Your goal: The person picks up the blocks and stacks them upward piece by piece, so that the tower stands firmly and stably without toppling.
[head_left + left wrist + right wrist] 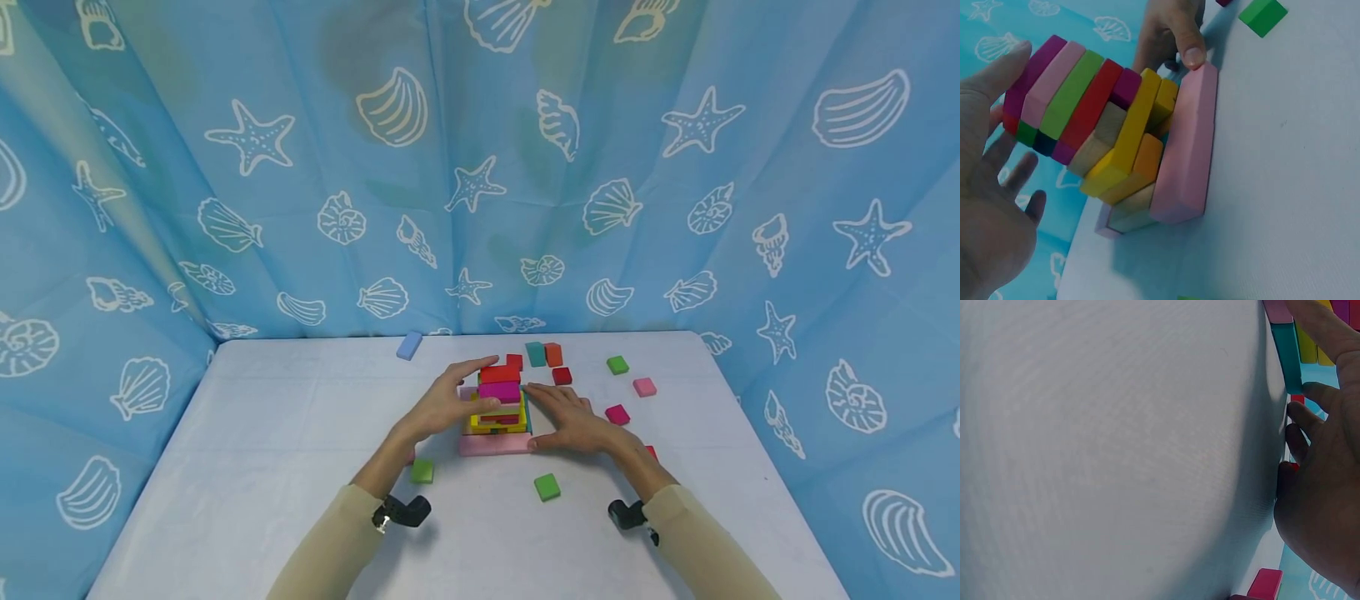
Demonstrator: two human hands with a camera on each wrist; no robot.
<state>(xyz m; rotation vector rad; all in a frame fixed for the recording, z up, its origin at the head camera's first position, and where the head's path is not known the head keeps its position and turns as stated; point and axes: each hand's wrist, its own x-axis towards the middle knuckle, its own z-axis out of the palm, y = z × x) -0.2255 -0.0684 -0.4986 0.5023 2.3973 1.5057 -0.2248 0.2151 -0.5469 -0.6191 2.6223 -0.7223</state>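
Observation:
A stack of coloured wooden blocks (500, 392) stands on the table, with a long pink block (1188, 150) lying along its front at the base. Above come yellow, bare-wood, red, green, pink and magenta layers. My left hand (442, 404) is at the upper left of the stack, thumb lying by the magenta top block (1034, 70) and index finger reaching past the back. Its other fingers spread apart beside the tower. On the opposite side, my right hand (577, 419) touches the pink block's end with the thumb, fingers extended along a teal block (1287, 356).
Loose blocks lie around: a blue block (409, 345) at the back left, a teal block (536, 354) and an orange block (553, 355) behind. A green block (547, 487) lies in front, another green block (422, 472) by the left wrist. A magenta block (618, 414) sits beyond the right hand.

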